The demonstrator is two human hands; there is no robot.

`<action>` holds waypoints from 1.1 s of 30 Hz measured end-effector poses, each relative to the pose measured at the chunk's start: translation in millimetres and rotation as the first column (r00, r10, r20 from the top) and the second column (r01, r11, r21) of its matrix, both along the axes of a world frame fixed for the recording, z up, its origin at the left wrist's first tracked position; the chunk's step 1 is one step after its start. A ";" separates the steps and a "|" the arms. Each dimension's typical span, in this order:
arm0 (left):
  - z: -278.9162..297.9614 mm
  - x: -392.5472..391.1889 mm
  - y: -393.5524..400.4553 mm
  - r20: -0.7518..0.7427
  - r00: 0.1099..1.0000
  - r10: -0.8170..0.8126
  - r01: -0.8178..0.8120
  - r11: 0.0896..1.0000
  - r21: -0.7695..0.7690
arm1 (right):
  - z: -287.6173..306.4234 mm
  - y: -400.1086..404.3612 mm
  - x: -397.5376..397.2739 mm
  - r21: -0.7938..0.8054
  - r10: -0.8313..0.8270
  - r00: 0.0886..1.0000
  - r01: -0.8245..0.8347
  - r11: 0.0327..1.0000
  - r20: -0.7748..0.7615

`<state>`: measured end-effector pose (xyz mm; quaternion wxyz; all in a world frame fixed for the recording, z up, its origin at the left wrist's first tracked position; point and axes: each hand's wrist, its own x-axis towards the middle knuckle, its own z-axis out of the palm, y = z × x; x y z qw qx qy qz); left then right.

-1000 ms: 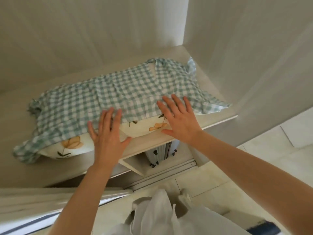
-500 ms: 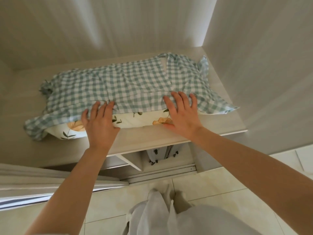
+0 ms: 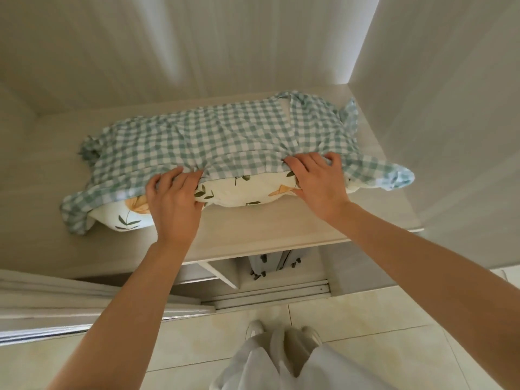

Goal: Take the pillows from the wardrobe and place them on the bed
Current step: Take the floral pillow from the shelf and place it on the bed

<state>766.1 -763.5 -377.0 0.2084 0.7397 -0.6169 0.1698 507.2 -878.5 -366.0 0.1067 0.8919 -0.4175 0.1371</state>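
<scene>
Wardrobe shelf (image 3: pixel 267 235), pale wood grain, seen from above. Two pillows stacked on it: green-and-white gingham pillow (image 3: pixel 213 139) on top, floral pillow (image 3: pixel 244 190) (white, with orange flowers and green leaves) beneath, its front edge showing. Both lie well back from the shelf's front lip, near the right wall of the wardrobe (image 3: pixel 450 136). Left hand (image 3: pixel 174 205) clamps the stack's front edge left of centre, fingers curled over bunched gingham cloth, thumb against the floral pillow. Right hand (image 3: pixel 316 182) grips the front edge right of centre the same way, fingers pinching gingham folds, thumb low on the floral cover. Below: cream tiled floor (image 3: pixel 380 319), sliding-door track (image 3: pixel 270 295), the person's white trousers and light shoes.
</scene>
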 end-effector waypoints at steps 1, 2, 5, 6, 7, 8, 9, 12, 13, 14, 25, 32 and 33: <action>6.2 -2.7 -0.9 0.017 1.000 -0.006 0.006 1.000 -0.006 | 4.4 -4.1 -3.1 0.002 0.010 1.000 -0.010 1.000 0.013; 13.6 -5.8 -2.1 0.038 0.999 -0.004 0.005 1.000 -0.021 | 9.0 -7.8 -6.4 0.009 0.012 1.000 -0.012 1.000 0.029; 38.2 -22.3 -5.2 0.116 0.993 0.023 -0.009 0.993 -0.120 | 22.5 -14.2 -19.8 0.026 -0.004 0.993 0.001 1.000 0.118; 46.0 -29.5 -5.8 0.140 0.990 0.036 -0.013 0.986 -0.164 | 26.8 -13.7 -25.4 0.031 -0.011 0.988 0.006 0.999 0.156; 52.9 -37.7 -5.7 0.158 0.986 0.052 -0.019 0.979 -0.202 | 30.6 -11.4 -31.4 0.039 -0.017 0.981 0.010 0.999 0.193; 59.1 -46.6 -4.1 0.172 0.983 0.069 -0.027 0.972 -0.235 | 34.4 -7.7 -38.3 0.047 -0.020 0.973 0.010 0.999 0.231; 64.9 -55.9 -1.6 0.183 0.979 0.086 -0.035 0.963 -0.266 | 37.9 -3.3 -45.9 0.054 -0.019 0.963 0.005 0.999 0.267; 80.7 -88.9 12.5 0.193 0.973 0.129 -0.059 0.941 -0.333 | 43.8 13.9 -74.5 0.092 -0.027 0.929 -0.008 0.996 0.369; 85.5 -103.4 18.0 0.200 0.969 0.142 -0.067 0.938 -0.341 | 44.8 21.3 -85.9 0.120 -0.042 0.916 -0.006 0.993 0.400; 89.4 -118.1 24.0 0.212 0.966 0.149 -0.071 0.939 -0.337 | 44.7 29.9 -97.3 0.156 -0.061 0.901 -0.007 0.988 0.429; 94.7 -226.2 126.7 0.180 0.949 0.259 -0.205 0.941 -0.269 | 42.4 95.9 -184.7 0.253 0.053 0.863 -0.206 0.945 0.503; 62.1 -268.5 221.5 0.014 0.894 0.448 -0.436 0.875 -0.209 | 51.7 131.1 -187.2 0.184 0.324 0.886 -0.397 0.899 0.330; 56.6 -272.8 232.5 -0.005 0.881 0.473 -0.464 0.862 -0.203 | 52.5 137.5 -186.2 0.173 0.359 0.877 -0.426 0.888 0.319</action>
